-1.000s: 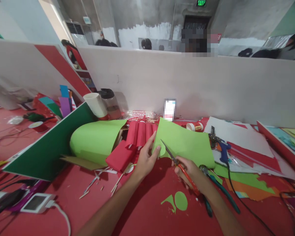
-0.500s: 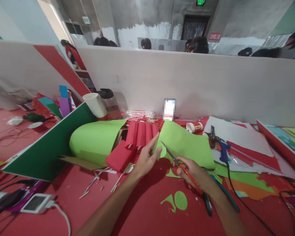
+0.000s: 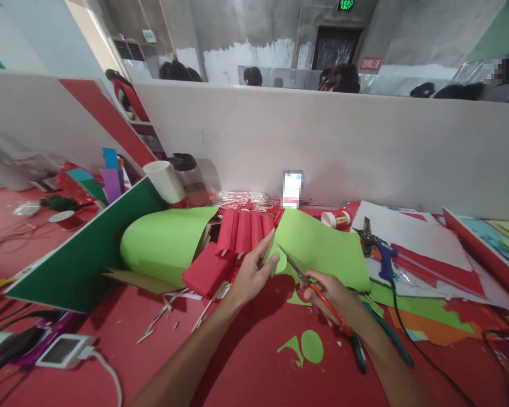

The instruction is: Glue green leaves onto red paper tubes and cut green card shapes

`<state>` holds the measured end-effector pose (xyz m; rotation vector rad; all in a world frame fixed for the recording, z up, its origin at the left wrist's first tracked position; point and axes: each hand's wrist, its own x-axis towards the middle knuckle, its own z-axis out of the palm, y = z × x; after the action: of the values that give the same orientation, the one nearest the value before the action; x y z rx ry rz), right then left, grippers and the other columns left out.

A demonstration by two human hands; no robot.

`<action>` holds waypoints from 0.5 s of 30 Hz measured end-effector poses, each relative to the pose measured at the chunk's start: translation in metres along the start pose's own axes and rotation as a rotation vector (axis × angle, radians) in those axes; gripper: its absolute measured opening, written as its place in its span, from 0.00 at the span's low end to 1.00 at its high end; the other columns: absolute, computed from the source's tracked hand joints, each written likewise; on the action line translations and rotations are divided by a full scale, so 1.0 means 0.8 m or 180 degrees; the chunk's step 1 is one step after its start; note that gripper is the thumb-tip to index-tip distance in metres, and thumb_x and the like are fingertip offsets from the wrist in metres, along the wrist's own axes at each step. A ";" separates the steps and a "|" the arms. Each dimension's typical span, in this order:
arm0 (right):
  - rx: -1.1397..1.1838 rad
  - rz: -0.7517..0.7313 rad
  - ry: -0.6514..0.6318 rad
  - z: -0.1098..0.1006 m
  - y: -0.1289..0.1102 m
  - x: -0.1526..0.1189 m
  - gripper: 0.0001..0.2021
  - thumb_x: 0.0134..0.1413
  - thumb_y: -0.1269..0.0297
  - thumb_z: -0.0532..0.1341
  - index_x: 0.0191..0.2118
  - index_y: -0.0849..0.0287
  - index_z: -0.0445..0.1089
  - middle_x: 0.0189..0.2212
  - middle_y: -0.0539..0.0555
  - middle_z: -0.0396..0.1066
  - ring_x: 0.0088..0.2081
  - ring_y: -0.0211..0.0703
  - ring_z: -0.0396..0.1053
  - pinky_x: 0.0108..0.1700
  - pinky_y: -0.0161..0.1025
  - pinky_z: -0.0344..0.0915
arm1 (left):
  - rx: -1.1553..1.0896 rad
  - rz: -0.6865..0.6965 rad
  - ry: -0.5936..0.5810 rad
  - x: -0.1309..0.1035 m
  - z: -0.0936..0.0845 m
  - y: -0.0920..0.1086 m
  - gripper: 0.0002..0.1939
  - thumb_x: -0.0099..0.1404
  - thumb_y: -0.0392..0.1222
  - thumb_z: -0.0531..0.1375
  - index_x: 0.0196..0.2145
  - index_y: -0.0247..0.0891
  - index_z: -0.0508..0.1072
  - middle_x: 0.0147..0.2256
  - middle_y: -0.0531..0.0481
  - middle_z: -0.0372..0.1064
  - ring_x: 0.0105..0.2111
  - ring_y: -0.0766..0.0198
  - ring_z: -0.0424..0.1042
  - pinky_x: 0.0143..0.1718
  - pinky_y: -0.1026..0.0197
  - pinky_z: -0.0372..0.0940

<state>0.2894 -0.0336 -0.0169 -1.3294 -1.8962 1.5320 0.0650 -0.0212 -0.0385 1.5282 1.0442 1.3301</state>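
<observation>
My left hand pinches the left edge of a light green paper sheet, thumb in front and fingers behind. In my right hand is a pair of scissors with orange-red handles. Its blades point up and left and lie at the sheet, beside a rounded, partly cut shape near my left thumb. Below, on the red table, lie a cut green paper disc and a curved green scrap. Red wrapped bundles and a red block stand left of my left hand.
Pliers and a blue glue gun with its cord lie at the right, near paper sheets. A rolled green sheet, a dark green board, a white cup and a jug stand left. A white partition closes the back.
Hardly anything differs. Both hands, the scissors and the sheet keep almost the same place.
</observation>
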 end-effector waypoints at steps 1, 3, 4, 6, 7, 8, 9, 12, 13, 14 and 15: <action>-0.0001 0.0003 0.0008 0.000 0.004 0.002 0.16 0.59 0.49 0.64 0.41 0.56 0.66 0.17 0.40 0.60 0.12 0.30 0.57 0.14 0.27 0.57 | -0.0034 -0.0042 -0.0026 0.000 0.000 0.000 0.35 0.70 0.51 0.60 0.69 0.38 0.55 0.60 0.40 0.69 0.61 0.47 0.65 0.60 0.47 0.62; 0.0002 0.0074 -0.0001 0.000 0.010 0.005 0.16 0.58 0.49 0.65 0.40 0.56 0.66 0.16 0.40 0.60 0.11 0.31 0.57 0.12 0.27 0.57 | -0.0079 -0.0085 -0.0059 0.000 -0.001 -0.001 0.36 0.70 0.51 0.60 0.70 0.39 0.55 0.63 0.40 0.64 0.62 0.47 0.64 0.62 0.48 0.60; 0.0002 0.0129 -0.0007 0.000 0.012 0.006 0.16 0.57 0.49 0.64 0.40 0.56 0.66 0.16 0.40 0.60 0.11 0.31 0.57 0.11 0.27 0.56 | -0.0089 -0.0088 -0.0071 0.000 -0.001 -0.001 0.36 0.70 0.51 0.60 0.70 0.39 0.55 0.64 0.40 0.63 0.63 0.47 0.63 0.62 0.48 0.59; -0.0007 0.0205 -0.0031 -0.001 0.015 0.007 0.15 0.57 0.50 0.64 0.40 0.56 0.66 0.15 0.40 0.60 0.11 0.32 0.57 0.10 0.27 0.56 | -0.0109 -0.0097 -0.0100 0.001 -0.003 -0.003 0.36 0.69 0.52 0.60 0.70 0.39 0.55 0.63 0.40 0.64 0.63 0.47 0.63 0.62 0.47 0.59; -0.0014 0.0210 -0.0040 -0.001 0.015 0.007 0.15 0.57 0.50 0.64 0.40 0.56 0.66 0.15 0.40 0.60 0.11 0.31 0.57 0.11 0.26 0.56 | -0.0126 -0.0113 -0.0119 0.001 -0.004 -0.003 0.37 0.69 0.52 0.61 0.70 0.39 0.55 0.63 0.40 0.65 0.62 0.46 0.64 0.62 0.47 0.60; -0.0026 0.0191 -0.0056 -0.002 0.015 0.007 0.15 0.58 0.50 0.64 0.41 0.56 0.66 0.16 0.40 0.60 0.11 0.31 0.57 0.11 0.26 0.56 | -0.0147 -0.0135 -0.0142 0.001 -0.005 -0.004 0.38 0.69 0.52 0.61 0.70 0.39 0.55 0.62 0.40 0.66 0.61 0.46 0.65 0.61 0.47 0.61; -0.0042 0.0158 -0.0070 -0.002 0.014 0.006 0.15 0.58 0.50 0.64 0.41 0.56 0.66 0.16 0.40 0.60 0.11 0.31 0.57 0.11 0.26 0.56 | -0.0168 -0.0160 -0.0167 0.002 -0.005 -0.004 0.38 0.68 0.52 0.61 0.70 0.38 0.54 0.61 0.40 0.67 0.60 0.46 0.66 0.60 0.47 0.62; -0.0055 0.0037 -0.0147 -0.003 0.013 0.003 0.16 0.58 0.49 0.63 0.42 0.56 0.65 0.17 0.40 0.59 0.11 0.30 0.56 0.12 0.25 0.58 | -0.0190 -0.0256 -0.0259 0.001 -0.007 -0.003 0.40 0.68 0.52 0.61 0.71 0.38 0.52 0.58 0.39 0.70 0.54 0.47 0.71 0.52 0.50 0.68; -0.0053 0.0006 -0.0158 -0.002 0.013 0.002 0.16 0.58 0.49 0.63 0.43 0.56 0.65 0.18 0.40 0.60 0.12 0.29 0.56 0.13 0.25 0.58 | -0.0186 -0.0272 -0.0284 0.001 -0.008 -0.002 0.40 0.68 0.53 0.61 0.71 0.39 0.52 0.57 0.39 0.71 0.51 0.48 0.73 0.48 0.51 0.69; -0.0045 0.0005 -0.0167 -0.002 0.012 0.001 0.16 0.59 0.50 0.63 0.43 0.56 0.65 0.19 0.40 0.60 0.12 0.29 0.56 0.13 0.25 0.58 | -0.0191 -0.0250 -0.0281 0.000 -0.008 -0.001 0.40 0.68 0.53 0.62 0.70 0.39 0.53 0.55 0.39 0.73 0.47 0.50 0.74 0.45 0.53 0.70; -0.0043 0.0031 -0.0170 -0.002 0.011 0.000 0.16 0.59 0.50 0.63 0.44 0.56 0.65 0.19 0.40 0.61 0.12 0.29 0.56 0.13 0.26 0.58 | -0.0201 -0.0219 -0.0279 0.000 -0.008 0.000 0.39 0.67 0.53 0.62 0.70 0.39 0.54 0.52 0.39 0.74 0.43 0.52 0.75 0.41 0.55 0.70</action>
<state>0.2945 -0.0327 -0.0238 -1.3179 -1.9380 1.5773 0.0583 -0.0208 -0.0379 1.4773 0.9822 1.2267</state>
